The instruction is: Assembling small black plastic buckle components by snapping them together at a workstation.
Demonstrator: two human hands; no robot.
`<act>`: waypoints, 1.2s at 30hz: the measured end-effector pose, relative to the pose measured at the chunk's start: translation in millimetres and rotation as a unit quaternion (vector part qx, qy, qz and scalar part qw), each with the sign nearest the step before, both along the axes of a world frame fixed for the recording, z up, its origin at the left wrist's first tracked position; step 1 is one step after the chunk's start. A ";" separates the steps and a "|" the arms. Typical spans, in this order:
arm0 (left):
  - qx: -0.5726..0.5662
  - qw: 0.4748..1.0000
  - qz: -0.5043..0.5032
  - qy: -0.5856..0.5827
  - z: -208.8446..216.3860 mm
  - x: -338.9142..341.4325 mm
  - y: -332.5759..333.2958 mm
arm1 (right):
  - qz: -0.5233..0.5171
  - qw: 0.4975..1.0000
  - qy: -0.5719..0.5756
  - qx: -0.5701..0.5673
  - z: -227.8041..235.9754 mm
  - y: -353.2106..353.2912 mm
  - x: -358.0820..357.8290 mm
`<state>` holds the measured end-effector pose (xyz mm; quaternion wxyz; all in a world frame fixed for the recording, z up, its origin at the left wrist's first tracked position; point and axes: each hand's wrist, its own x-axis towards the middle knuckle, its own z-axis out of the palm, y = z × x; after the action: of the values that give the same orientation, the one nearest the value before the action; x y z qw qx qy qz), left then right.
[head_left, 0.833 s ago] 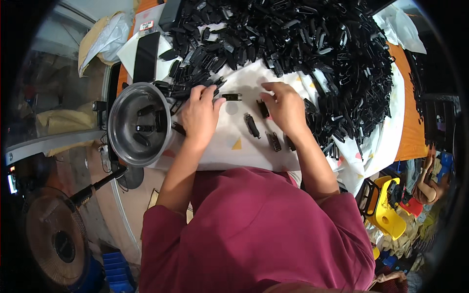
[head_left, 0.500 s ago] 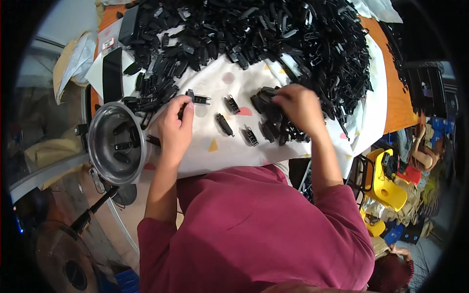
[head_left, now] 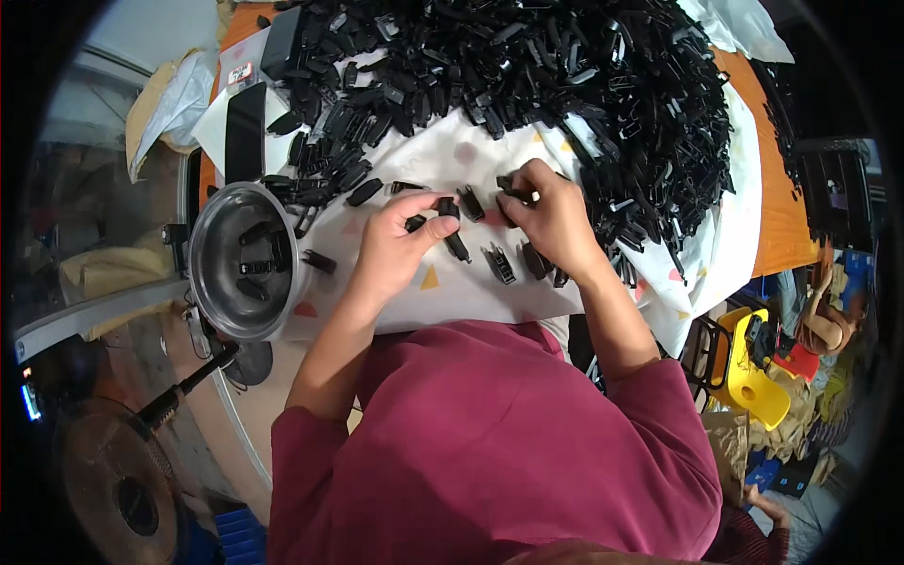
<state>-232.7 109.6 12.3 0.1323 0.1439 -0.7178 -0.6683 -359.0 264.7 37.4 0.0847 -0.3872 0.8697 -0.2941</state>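
My left hand is closed, pinching a small black plastic piece between thumb and fingers. Another dark piece shows against its palm. To its right, my right hand grips a similar black part, mostly hidden by the fingers. Between and below the hands, black pieces with open, clip-like frames lie on the white patterned cloth: one piece upper, one lower, and a smooth elongated one just under my left fingers. A dark piece lies near the bowl.
A metal bowl holding several black parts stands at the left. A large heap of black parts covers the table's far side and right. A dark flat slab lies at far left. A fan stands lower left; yellow chair at right.
My left hand has moved right, toward the middle, with a black piece. My right hand has shifted left from the small cluster and now pinches a part. The view has shifted slightly.
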 end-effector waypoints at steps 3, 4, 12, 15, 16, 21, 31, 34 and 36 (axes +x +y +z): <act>0.079 0.997 -0.014 -0.008 18.0 -1.9 6.0 | 0.125 0.965 -0.101 -0.209 14.4 -4.5 15.7; 0.084 0.996 -0.016 0.007 20.8 -2.5 6.1 | 0.145 0.960 -0.079 -0.226 14.4 -6.7 17.5; -0.159 0.985 0.009 0.067 38.2 1.0 3.0 | 0.130 0.967 -0.089 -0.200 24.3 1.4 21.2; -0.280 0.955 -0.038 0.089 40.1 0.3 -10.4 | 0.198 0.948 -0.025 -0.249 12.9 5.3 20.1; -0.325 0.937 -0.072 0.103 39.6 -0.2 -13.9 | 0.191 0.948 -0.037 -0.251 7.5 4.6 22.0; 0.198 0.979 0.040 -0.026 24.9 -2.0 21.5 | 0.035 0.956 0.031 -0.289 -0.5 -11.6 45.9; 0.576 0.816 -0.016 0.044 -15.4 17.5 17.1 | -0.012 0.874 -0.439 -0.208 -11.0 4.3 55.3; 0.392 0.918 0.055 0.029 -32.5 18.9 -5.8 | -0.031 0.999 -0.015 0.020 -11.9 19.7 10.0; 0.267 0.955 0.122 0.029 -26.0 13.5 -10.2 | -0.085 0.978 0.151 0.114 -16.3 35.7 -24.0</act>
<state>-219.2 99.4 -13.6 0.1906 0.2414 -0.4860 -0.8180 -383.0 300.3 21.1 -0.0292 -0.3391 0.9302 -0.1375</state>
